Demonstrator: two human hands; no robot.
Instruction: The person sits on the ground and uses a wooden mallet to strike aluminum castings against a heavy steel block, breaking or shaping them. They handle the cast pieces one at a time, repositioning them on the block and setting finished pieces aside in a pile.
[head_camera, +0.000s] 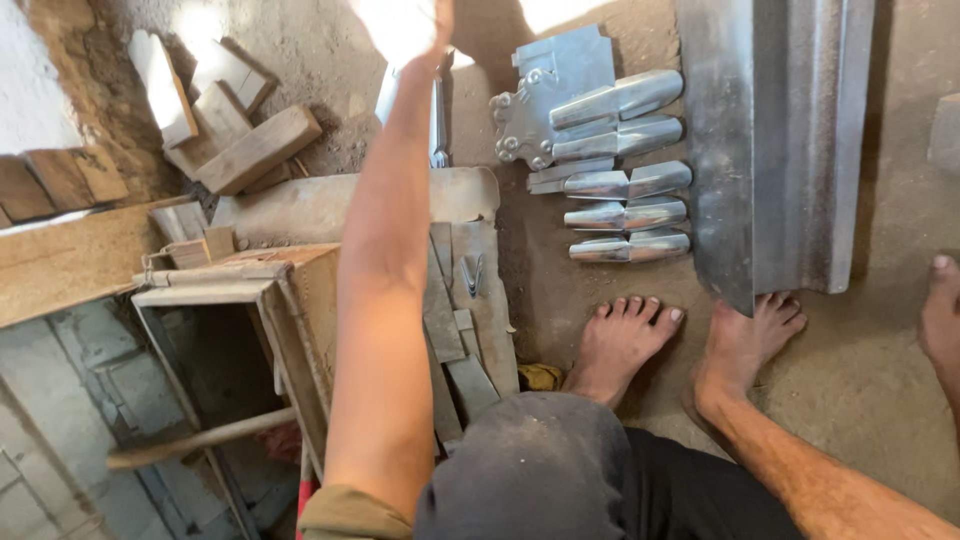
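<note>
From the head camera, the left arm stretches toward twelve o'clock, and the left hand (425, 30) is lost in sun glare, its grip impossible to tell, just above a long steel tool (438, 125) on the dirt. The right hand is out of view. Shiny metal castings (625, 170) lie at one o'clock, beside a metal sheet (775, 140).
</note>
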